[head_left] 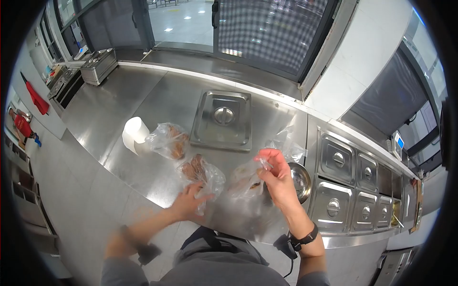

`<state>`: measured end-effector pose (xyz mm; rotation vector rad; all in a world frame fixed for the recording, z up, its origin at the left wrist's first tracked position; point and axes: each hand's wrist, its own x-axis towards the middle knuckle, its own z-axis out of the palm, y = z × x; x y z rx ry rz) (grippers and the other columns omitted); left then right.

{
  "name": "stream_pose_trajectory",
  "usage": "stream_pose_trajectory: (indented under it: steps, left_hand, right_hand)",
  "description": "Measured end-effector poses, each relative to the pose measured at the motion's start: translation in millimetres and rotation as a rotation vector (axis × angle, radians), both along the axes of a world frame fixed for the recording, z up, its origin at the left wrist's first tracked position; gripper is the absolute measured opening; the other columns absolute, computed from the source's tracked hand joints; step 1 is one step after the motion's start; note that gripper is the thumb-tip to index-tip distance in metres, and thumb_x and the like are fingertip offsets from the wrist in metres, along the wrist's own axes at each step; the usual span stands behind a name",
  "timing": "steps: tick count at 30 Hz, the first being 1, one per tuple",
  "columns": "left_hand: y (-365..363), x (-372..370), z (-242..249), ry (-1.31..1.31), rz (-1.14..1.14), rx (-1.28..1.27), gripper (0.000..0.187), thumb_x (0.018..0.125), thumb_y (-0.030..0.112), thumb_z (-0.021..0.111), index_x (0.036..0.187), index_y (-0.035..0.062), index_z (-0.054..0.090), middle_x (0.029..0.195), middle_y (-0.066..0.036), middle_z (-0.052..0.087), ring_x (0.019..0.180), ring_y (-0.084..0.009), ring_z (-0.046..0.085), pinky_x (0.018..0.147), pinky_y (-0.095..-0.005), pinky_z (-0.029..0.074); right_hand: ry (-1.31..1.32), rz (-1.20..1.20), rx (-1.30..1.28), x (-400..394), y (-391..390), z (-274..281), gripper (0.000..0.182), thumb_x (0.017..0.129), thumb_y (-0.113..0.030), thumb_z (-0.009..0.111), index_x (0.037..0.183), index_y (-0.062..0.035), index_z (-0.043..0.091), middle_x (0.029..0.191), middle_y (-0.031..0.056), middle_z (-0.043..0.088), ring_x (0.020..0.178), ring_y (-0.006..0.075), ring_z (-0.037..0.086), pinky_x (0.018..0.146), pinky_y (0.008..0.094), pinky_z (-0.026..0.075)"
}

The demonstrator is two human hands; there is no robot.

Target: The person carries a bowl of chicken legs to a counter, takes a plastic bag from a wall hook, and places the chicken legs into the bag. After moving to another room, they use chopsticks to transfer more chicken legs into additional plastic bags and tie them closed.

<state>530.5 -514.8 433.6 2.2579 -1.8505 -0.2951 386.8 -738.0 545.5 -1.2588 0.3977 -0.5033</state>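
Observation:
My right hand point(279, 181) pinches the gathered top of a clear plastic bag point(244, 180) between thumb and fingers. That bag holds pale food with a darker piece, which I cannot make out exactly. My left hand point(187, 201) has its fingers spread, at the near side of another clear plastic bag point(214, 180) with brown food point(194, 169) in it; the hand seems to touch the plastic. Farther back lies a third plastic bag point(168, 140) of brown food. A round metal bowl point(300, 181) sits just right of my right hand, partly hidden by it.
A lidded steel pan point(222, 121) stands on the steel counter point(152, 102). A white paper roll point(135, 133) is at the left, partly unrolled. Crumpled clear plastic point(288, 143) lies behind the bowl. Lidded food wells point(332, 205) line the right side. The counter's front edge borders the floor.

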Motion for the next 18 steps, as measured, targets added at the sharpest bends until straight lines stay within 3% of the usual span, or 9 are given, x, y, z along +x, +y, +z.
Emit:
stream_pose_trajectory:
  steps: [3, 6, 8, 10, 15, 18]
  left_hand:
    - [-2.4, -8.7, -28.2, -0.148, -0.011, 0.091, 0.067, 0.063, 0.017, 0.068, 0.123, 0.0324, 0.042, 0.134, -0.013, 0.02, 0.104, -0.0329, 0.045, 0.075, -0.0386, 0.048]
    - [-11.2, 2.2, -51.3, -0.12, -0.025, 0.1, 0.061, 0.064, 0.011, 0.063, 0.12, 0.0268, 0.045, 0.131, -0.01, 0.027, 0.102, -0.0306, 0.046, 0.074, -0.0382, 0.048]
    - [-13.6, 12.9, -77.5, -0.077, -0.116, 0.077, 0.051, 0.066, 0.007, 0.059, 0.114, 0.0202, 0.048, 0.122, -0.01, 0.038, 0.098, -0.0284, 0.049, 0.072, -0.0368, 0.049]
    - [-15.4, 20.2, -88.4, 0.018, -0.122, 0.06, 0.042, 0.067, 0.004, 0.057, 0.108, 0.0143, 0.05, 0.11, -0.01, 0.047, 0.093, -0.0264, 0.052, 0.07, -0.0355, 0.049]
    - [-30.4, 46.6, -59.0, 0.548, 0.241, -0.12, 0.029, 0.07, 0.007, 0.056, 0.099, 0.0084, 0.05, 0.084, -0.012, 0.056, 0.08, -0.0253, 0.057, 0.066, -0.0362, 0.048]
    - [-30.6, 54.5, -31.5, 0.487, 0.159, -0.222, 0.034, 0.071, 0.013, 0.059, 0.104, 0.0119, 0.05, 0.084, -0.011, 0.056, 0.078, -0.0274, 0.057, 0.066, -0.0365, 0.047]
  right_hand:
    - [0.006, -0.023, -0.045, 10.7, -3.6, -2.4, 0.037, 0.074, 0.008, 0.051, 0.107, -0.0069, 0.047, 0.1, 0.0027, 0.048, 0.074, 0.0041, 0.045, 0.066, 0.018, 0.037]
    - [0.095, -0.004, -0.123, 16.3, -10.5, -4.9, 0.035, 0.074, 0.006, 0.053, 0.106, -0.007, 0.048, 0.087, -0.0007, 0.048, 0.067, 0.0025, 0.042, 0.06, 0.0169, 0.035]
    - [0.143, 0.005, -0.196, 18.2, -17.0, -10.5, 0.033, 0.075, 0.005, 0.054, 0.105, -0.0067, 0.048, 0.071, -0.0037, 0.047, 0.057, 0.002, 0.04, 0.052, 0.0171, 0.033]
    - [0.216, 0.004, -0.335, 16.2, -20.7, -15.7, 0.03, 0.076, 0.004, 0.054, 0.103, -0.0065, 0.049, 0.067, -0.0062, 0.045, 0.057, 0.0005, 0.038, 0.051, 0.0161, 0.03]
    - [0.287, -0.048, -0.468, 1.2, -31.3, -29.6, 0.026, 0.077, 0.003, 0.055, 0.101, -0.006, 0.05, 0.061, -0.0077, 0.042, 0.053, 0.0001, 0.036, 0.049, 0.0163, 0.027]
    - [0.268, -0.047, -0.388, -3.2, -31.8, -32.7, 0.025, 0.076, 0.002, 0.055, 0.1, -0.0057, 0.05, 0.063, -0.0063, 0.043, 0.055, 0.0011, 0.037, 0.05, 0.0165, 0.03]
